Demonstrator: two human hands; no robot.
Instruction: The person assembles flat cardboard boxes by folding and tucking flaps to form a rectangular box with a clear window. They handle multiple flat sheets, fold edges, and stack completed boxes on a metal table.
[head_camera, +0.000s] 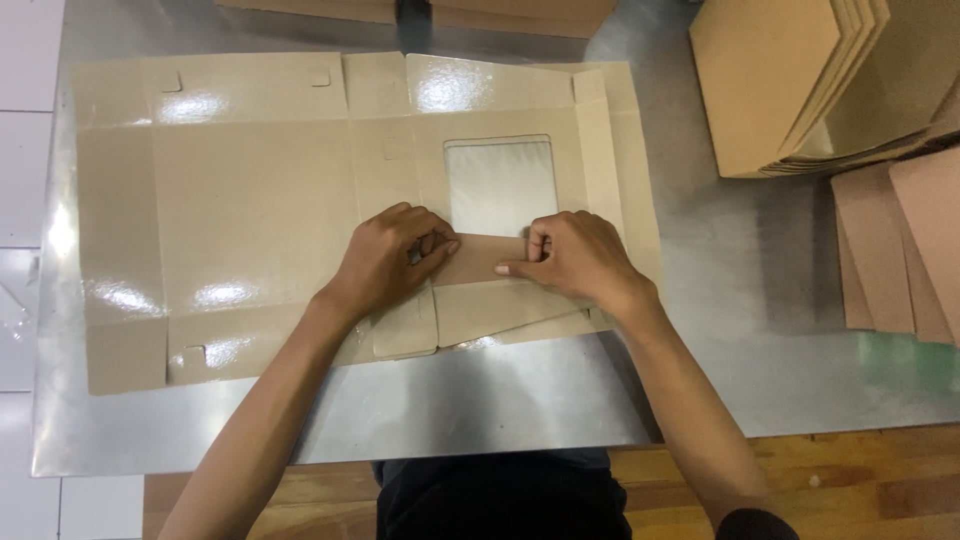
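both hands, left (390, 262) and right (575, 257), grip pinching the folded flap (480, 258) of the box blank (250, 200).

Small packing or box-making workshop, going by the set-up. Work surface is a bare, scuffed sheet-metal tabletop (520, 390) with a dull shine, plain and utilitarian. One flat, unfolded tan cardboard box blank with a cut-out window (250, 200) is spread across it, creases and tabs pre-cut, glossy on the upper side. At the right edge, a thick stack of identical flat tan cardboard blanks (800, 80) sits beside a second pile of brown cardboard sheets (900, 250); more cardboard lies along the far edge (500, 12). White tiled floor (25, 150) shows at left, wooden boards (840, 480) below. Repeated stock points to batch work, not a home.
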